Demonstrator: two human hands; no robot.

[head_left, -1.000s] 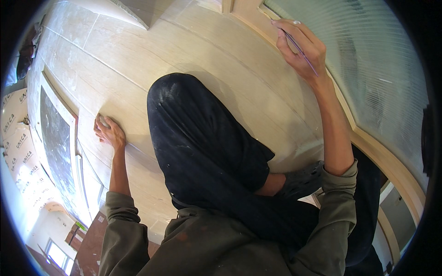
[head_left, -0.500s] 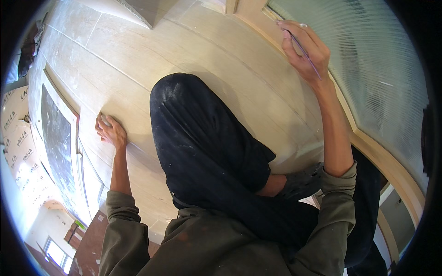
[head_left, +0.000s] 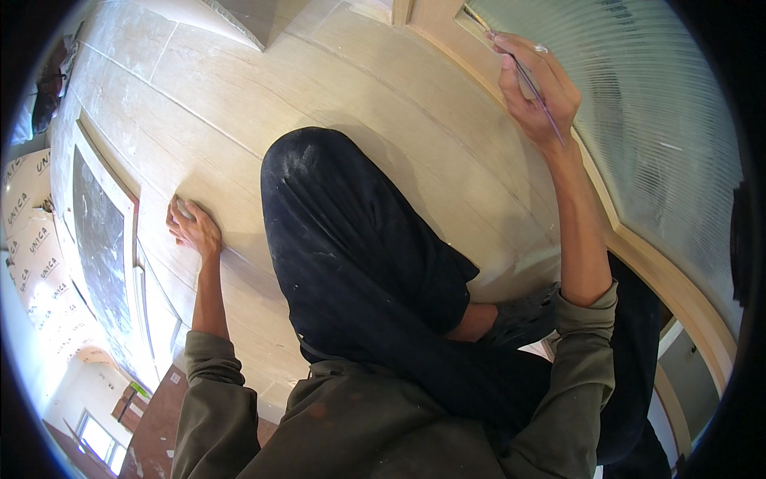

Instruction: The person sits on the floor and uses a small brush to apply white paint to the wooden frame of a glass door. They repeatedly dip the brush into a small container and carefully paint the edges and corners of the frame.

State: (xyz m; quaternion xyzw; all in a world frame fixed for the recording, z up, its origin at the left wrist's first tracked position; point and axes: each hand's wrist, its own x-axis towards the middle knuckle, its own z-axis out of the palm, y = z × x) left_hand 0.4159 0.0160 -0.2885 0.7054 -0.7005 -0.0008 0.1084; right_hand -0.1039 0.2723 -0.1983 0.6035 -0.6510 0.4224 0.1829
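My right hand [head_left: 542, 92] is closed on a slim paintbrush [head_left: 533, 86] with a purple handle, pinched between thumb and fingers. The brush's tip end points up to the corner where a pale wooden frame [head_left: 447, 44] meets a ribbed glass panel [head_left: 638, 120]. Well away on the left, my left hand [head_left: 194, 228] rests on the light wood-look floor [head_left: 215, 144]. Its fingers are bent and somewhat apart, and nothing shows in them.
My bent knee in dark trousers [head_left: 335, 207] fills the middle. Left of my left hand lies a pale-framed dark panel [head_left: 104, 215], with printed sheeting [head_left: 32, 231] beyond. A board edge [head_left: 231, 24] juts in at the top. Reddish-brown boards [head_left: 155, 427] sit at lower left.
My right hand has shifted slightly right with the paintbrush, and more of the brush's tip end shows at the frame's corner. My left hand stays in place.
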